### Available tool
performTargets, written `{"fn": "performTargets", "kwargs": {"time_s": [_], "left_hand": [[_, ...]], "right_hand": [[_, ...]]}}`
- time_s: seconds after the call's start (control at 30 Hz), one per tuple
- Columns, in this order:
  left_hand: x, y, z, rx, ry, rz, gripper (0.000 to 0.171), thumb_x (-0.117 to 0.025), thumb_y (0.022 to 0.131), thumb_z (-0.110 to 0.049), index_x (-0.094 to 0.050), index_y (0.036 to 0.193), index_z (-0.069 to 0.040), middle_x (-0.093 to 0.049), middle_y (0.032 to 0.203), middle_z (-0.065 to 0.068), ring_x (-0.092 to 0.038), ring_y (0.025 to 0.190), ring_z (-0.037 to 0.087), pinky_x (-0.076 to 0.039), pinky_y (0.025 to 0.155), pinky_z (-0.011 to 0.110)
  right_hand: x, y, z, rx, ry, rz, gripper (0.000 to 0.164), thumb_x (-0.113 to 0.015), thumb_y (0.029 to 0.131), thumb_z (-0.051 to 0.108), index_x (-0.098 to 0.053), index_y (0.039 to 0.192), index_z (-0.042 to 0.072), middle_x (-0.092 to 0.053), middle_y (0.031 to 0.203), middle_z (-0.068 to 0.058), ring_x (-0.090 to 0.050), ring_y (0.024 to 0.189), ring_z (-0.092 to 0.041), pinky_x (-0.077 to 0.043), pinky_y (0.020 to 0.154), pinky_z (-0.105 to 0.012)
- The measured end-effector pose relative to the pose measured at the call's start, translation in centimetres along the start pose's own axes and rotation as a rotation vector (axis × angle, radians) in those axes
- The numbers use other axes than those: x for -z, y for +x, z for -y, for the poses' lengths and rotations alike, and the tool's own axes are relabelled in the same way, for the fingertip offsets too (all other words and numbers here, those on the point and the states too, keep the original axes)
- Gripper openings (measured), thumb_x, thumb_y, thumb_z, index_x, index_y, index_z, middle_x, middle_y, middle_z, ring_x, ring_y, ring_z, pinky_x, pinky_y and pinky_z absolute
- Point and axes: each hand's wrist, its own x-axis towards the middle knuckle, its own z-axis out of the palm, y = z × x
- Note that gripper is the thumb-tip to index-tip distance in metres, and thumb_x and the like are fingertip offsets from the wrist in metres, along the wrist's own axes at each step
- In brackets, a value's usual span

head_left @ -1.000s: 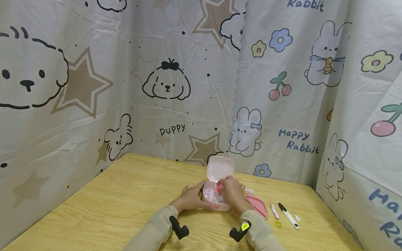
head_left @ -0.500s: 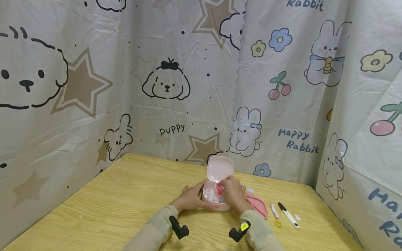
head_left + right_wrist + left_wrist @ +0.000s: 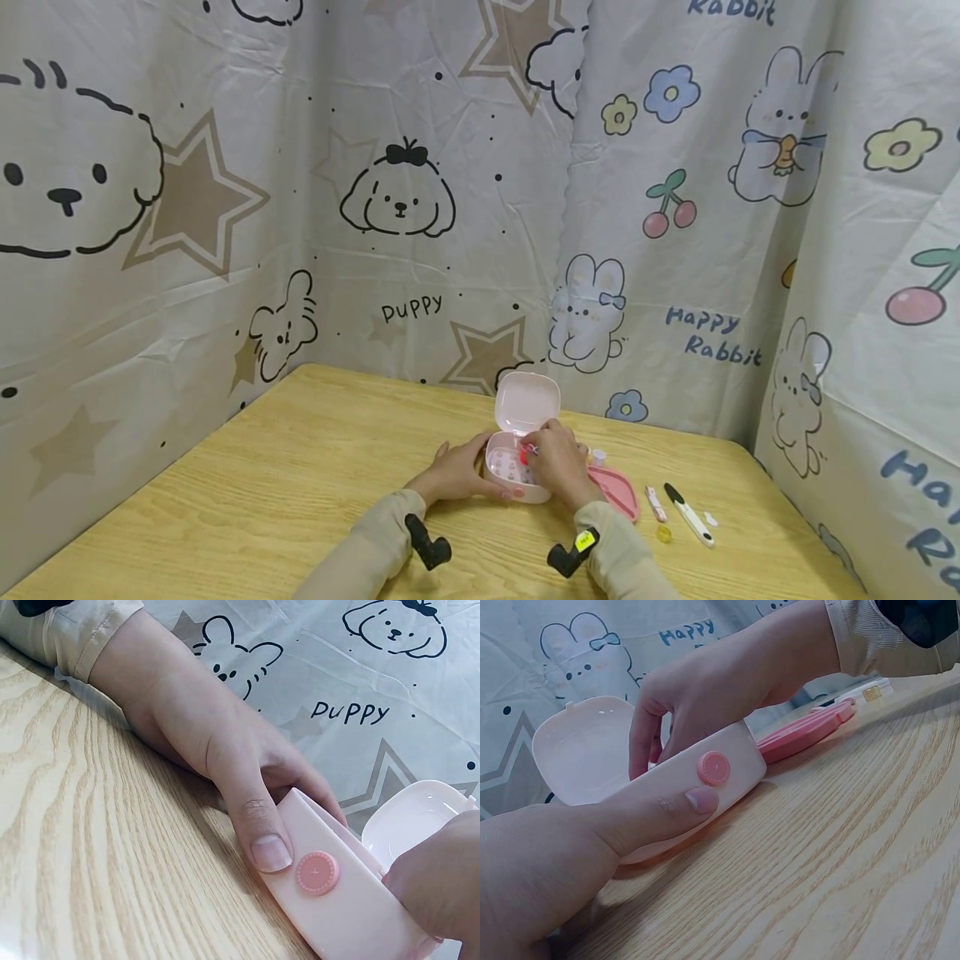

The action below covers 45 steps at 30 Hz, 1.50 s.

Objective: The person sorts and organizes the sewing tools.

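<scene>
A pale pink box (image 3: 528, 493) with a raised lid (image 3: 527, 403) stands on the table, a round pink button (image 3: 714, 768) on its front. My left hand (image 3: 455, 475) grips the box at its left side, thumb on the front wall beside the button. Reaching in from the right, my right hand (image 3: 561, 467) pinches a small red thing (image 3: 523, 455) over the box's inside; its kind is too small to tell. Inside, the bottom shows a dotted pattern. In both wrist views the right fingertips are hidden by the box wall or the hand.
Right of the box lies a pink tray-like piece (image 3: 617, 493), with a small whitish cap-like piece (image 3: 597, 457) behind it. Farther right are a slim pink-and-white item (image 3: 656, 504), a yellow piece (image 3: 663, 533), a black-and-white handled tool (image 3: 689, 514) and a small white piece (image 3: 710, 519).
Both hands stay almost in place. The right fingers and the red thing shift very slightly inside the box.
</scene>
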Motion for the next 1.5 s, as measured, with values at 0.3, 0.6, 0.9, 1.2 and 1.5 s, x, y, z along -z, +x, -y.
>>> {"fn": "performTargets", "kwargs": {"time_s": [0.3, 0.6, 0.9, 1.2, 1.5], "left_hand": [[0.0, 0.1, 0.1, -0.006, 0.007, 0.001, 0.111, -0.091, 0.071, -0.059, -0.039, 0.159, -0.014, -0.05, 0.155, 0.006, -0.047, 0.139, 0.032, -0.007, 0.116, 0.072], [0.0, 0.0, 0.0, 0.0, 0.013, 0.004, 0.112, -0.09, 0.071, -0.06, -0.039, 0.159, -0.014, -0.05, 0.155, 0.006, -0.046, 0.14, 0.033, -0.007, 0.116, 0.071], [-0.1, 0.1, 0.2, -0.003, 0.013, 0.005, 0.113, -0.089, 0.071, -0.063, -0.039, 0.159, -0.013, -0.048, 0.156, 0.008, -0.045, 0.141, 0.036, -0.006, 0.115, 0.073], [-0.1, 0.1, 0.1, 0.01, -0.007, 0.015, 0.112, -0.09, 0.071, -0.06, -0.039, 0.159, -0.013, -0.048, 0.157, 0.007, -0.044, 0.142, 0.034, -0.005, 0.115, 0.073], [-0.2, 0.3, 0.5, 0.015, -0.012, 0.019, 0.114, -0.09, 0.07, -0.062, -0.038, 0.159, -0.016, -0.046, 0.158, 0.006, -0.042, 0.144, 0.034, -0.002, 0.116, 0.072]], "right_hand": [[-0.1, 0.1, -0.3, 0.009, 0.0, 0.007, 0.018, -0.082, 0.087, 0.011, -0.083, 0.103, 0.017, -0.06, 0.103, -0.006, -0.053, 0.095, -0.029, -0.041, 0.074, -0.053], [0.3, 0.2, -0.3, -0.003, 0.038, 0.014, 0.021, -0.08, 0.086, 0.007, -0.083, 0.104, 0.017, -0.061, 0.105, -0.006, -0.055, 0.099, -0.031, -0.04, 0.076, -0.051], [1.8, 0.5, -0.4, -0.01, 0.084, -0.037, 0.02, -0.078, 0.09, 0.008, -0.081, 0.108, 0.017, -0.068, 0.116, -0.01, -0.061, 0.111, -0.035, -0.047, 0.078, -0.056], [3.1, 0.4, -1.5, 0.007, 0.11, -0.065, 0.021, -0.075, 0.09, 0.008, -0.08, 0.11, 0.014, -0.071, 0.117, -0.011, -0.063, 0.111, -0.036, -0.049, 0.078, -0.057], [5.1, 0.7, -3.5, -0.026, 0.185, -0.119, 0.024, -0.07, 0.092, 0.004, -0.078, 0.115, 0.008, -0.069, 0.114, -0.016, -0.062, 0.111, -0.038, -0.051, 0.087, -0.059]]}}
